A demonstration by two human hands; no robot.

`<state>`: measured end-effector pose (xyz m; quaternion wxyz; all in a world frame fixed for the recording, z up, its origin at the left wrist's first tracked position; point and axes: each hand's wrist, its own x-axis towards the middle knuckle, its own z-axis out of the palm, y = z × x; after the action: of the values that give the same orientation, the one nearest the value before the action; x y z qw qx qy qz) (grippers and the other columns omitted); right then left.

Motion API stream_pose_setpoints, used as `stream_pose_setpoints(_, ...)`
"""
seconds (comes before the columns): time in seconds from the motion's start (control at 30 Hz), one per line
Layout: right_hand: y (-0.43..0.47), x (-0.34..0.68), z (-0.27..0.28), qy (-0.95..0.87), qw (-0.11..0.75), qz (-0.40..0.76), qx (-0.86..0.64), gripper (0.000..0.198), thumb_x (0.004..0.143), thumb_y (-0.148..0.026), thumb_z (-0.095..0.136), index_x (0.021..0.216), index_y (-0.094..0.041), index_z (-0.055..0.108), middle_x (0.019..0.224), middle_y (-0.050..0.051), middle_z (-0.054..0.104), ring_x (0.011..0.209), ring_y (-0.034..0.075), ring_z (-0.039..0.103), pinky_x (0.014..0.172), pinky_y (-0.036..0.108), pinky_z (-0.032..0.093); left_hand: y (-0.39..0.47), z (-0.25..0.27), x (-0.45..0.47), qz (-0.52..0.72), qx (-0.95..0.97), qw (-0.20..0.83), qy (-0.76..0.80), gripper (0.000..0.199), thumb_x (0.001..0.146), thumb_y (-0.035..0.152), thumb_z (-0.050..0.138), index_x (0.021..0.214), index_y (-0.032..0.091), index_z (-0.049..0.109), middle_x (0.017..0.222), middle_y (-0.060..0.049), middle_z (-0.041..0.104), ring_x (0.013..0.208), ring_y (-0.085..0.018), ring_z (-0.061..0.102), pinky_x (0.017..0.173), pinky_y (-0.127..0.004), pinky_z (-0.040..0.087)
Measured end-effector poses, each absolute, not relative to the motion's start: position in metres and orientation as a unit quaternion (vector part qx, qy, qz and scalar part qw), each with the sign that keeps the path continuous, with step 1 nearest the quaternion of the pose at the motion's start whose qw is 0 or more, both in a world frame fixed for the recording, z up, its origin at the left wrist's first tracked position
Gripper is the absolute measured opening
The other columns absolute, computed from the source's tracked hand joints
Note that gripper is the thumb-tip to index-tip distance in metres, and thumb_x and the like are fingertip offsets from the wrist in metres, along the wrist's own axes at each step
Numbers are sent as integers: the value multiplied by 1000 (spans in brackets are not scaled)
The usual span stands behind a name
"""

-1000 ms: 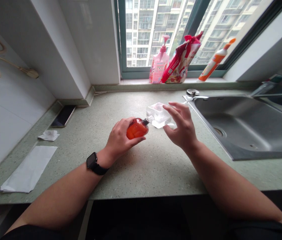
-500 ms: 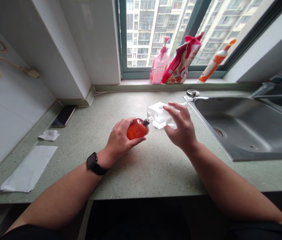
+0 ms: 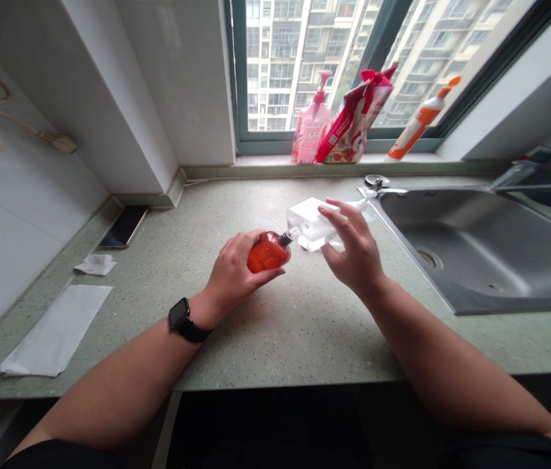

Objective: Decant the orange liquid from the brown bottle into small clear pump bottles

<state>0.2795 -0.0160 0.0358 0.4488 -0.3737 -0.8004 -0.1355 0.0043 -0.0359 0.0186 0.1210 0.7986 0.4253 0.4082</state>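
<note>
My left hand is wrapped round a rounded glass bottle of orange-red liquid. The bottle is tilted, its dark ridged neck pointing up and to the right. That neck meets the mouth of a clear, square-sided bottle, and I cannot tell how far one enters the other. Fingers and thumb of my right hand grip the far end of the clear bottle, which lies nearly level above the counter. A black watch is on my left wrist.
Behind the hands runs a windowsill with a pink pump bottle, a red bag and an orange-white bottle. A steel sink is at right. At left lie a phone, crumpled tissue and folded paper on the speckled counter.
</note>
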Motion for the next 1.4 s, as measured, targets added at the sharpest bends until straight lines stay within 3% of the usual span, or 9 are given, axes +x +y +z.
stream_pose_setpoints(0.3,-18,278,35,-800,451,-110,-379,99,83,6,57,166,-44,40,155,8,57,137,33,63,94,48,71,-36,19,4,407,799,124,424,70,87,63,85,140,25,58,131,-11,71,116,-31,68,105,-51,56)
stream_pose_setpoints(0.73,-17,279,35,-805,448,-102,-375,97,86,5,58,168,-44,37,157,8,55,140,34,61,99,51,71,-35,19,3,410,800,123,420,71,88,63,84,141,26,58,132,-12,71,117,-32,69,105,-51,56)
stream_pose_setpoints(1.27,-19,282,37,-822,423,-70,-374,99,88,-29,85,170,-41,31,163,14,46,145,43,55,104,63,66,-35,19,4,406,798,122,428,72,87,64,84,141,25,57,132,-12,71,117,-32,68,106,-52,56)
stream_pose_setpoints(1.4,-19,282,37,-824,423,-72,-371,98,89,-30,85,171,-39,31,163,15,46,146,43,55,108,64,64,-35,19,4,405,799,124,427,71,87,63,85,141,25,58,133,-12,71,118,-32,68,107,-51,56)
